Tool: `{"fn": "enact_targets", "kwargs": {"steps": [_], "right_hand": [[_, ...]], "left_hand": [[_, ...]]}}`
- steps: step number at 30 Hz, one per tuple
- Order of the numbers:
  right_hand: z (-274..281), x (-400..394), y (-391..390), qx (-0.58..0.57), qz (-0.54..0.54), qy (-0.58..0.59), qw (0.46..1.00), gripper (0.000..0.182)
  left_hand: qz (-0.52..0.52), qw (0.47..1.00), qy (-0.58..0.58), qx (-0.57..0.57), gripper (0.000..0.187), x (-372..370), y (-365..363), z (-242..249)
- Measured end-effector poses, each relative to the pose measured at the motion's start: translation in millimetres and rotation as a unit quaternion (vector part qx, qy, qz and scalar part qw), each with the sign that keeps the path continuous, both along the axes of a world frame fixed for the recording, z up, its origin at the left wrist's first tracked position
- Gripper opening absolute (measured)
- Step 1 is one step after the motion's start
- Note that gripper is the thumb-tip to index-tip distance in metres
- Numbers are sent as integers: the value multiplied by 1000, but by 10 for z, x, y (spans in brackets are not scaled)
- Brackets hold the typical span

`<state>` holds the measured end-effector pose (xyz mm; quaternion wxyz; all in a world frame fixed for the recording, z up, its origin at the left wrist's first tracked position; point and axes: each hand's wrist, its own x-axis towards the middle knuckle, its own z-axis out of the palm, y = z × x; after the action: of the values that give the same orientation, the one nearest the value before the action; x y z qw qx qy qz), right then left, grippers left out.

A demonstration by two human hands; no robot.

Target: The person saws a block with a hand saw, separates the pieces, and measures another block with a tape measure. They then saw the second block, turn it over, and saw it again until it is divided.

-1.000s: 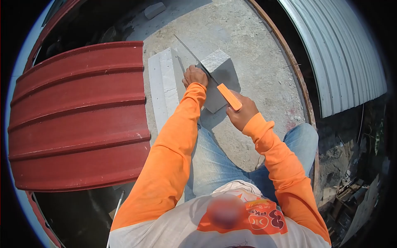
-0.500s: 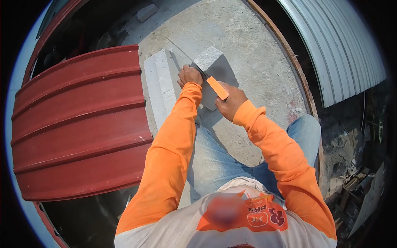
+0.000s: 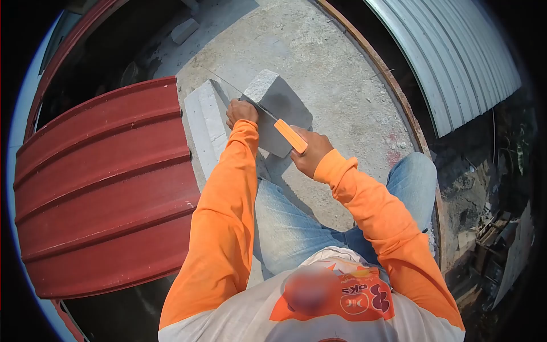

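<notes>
Your long, orange-handled metal saw had slid nearer, slanting far-left from your right hand, closed round it; your left hand curled beside it, hold unclear.

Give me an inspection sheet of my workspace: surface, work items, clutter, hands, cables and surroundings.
Surface: rough concrete, dusty, reddish stain near the right knee.
Work items: saw across a block; long block to its left.
Clutter: loose chunk at the far end; scraps beyond the right edge.
Hands: right hand grips the saw; left hand by the blade, bare.
Cables: thin strand at right, unclear what.
Surroundings: red sheet left, pale sheet right.
</notes>
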<state>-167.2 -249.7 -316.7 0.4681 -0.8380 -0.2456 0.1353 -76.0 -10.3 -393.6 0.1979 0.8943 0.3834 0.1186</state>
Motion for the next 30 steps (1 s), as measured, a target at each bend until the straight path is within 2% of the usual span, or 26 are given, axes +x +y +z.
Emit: {"fn": "enact_targets", "kwargs": {"steps": [2, 5, 8, 10, 12, 14, 15, 17, 18, 19, 21, 24, 25, 28, 30], "right_hand": [[36, -421, -267, 6, -11, 36, 999, 58], [393, -1155, -1333, -24, 11, 77, 997, 70], [558, -1301, -1209, 11, -15, 147, 989, 72], [306, -915, -891, -20, -8, 111, 994, 67], [18, -337, -368, 12, -14, 34, 999, 53], [-12, -140, 44, 9, -32, 9, 999, 48], [-3, -141, -2, 13, -33, 9, 999, 48], [64, -368, -307, 17, -29, 51, 998, 51], [151, -652, -661, 57, -21, 79, 995, 58], [370, -923, -1020, 1, -17, 102, 995, 63], [697, -1343, -1519, -34, -34, 150, 988, 64], [695, -1228, -1394, -31, -39, 115, 992, 61], [492, -973, -1229, 9, -28, 146, 989, 62], [-129, 35, -180, -2, 24, -16, 1000, 41], [-14, 140, -28, -15, 35, -19, 999, 43]], "left_hand": [[0, 999, 24, -26, 34, -39, -24, -66], [-54, 998, 22, 4, 35, -3, -170, -24], [-46, 998, 24, 27, 34, -111, -243, -73], [-34, 999, 31, 11, 34, -123, -222, -78], [-41, 999, 4, 24, 34, -197, -327, -124], [-48, 998, -6, 49, 34, -314, -325, -135], [-46, 998, -5, 37, 34, -239, -291, -116], [-56, 998, 12, 22, 34, -149, -226, -102], [-45, 999, 13, 5, 34, -61, -189, -66], [-24, 999, 16, -16, 34, -35, -171, -86], [-18, 999, 27, -14, 34, 17, -169, -146], [-23, 999, 26, 3, 33, -137, -145, -189], [-32, 999, 9, 6, 33, -119, -189, -185], [-24, 1000, -1, 16, 34, -288, -362, -127], [-8, 1000, -1, 9, 34, -235, -314, -108]]}}
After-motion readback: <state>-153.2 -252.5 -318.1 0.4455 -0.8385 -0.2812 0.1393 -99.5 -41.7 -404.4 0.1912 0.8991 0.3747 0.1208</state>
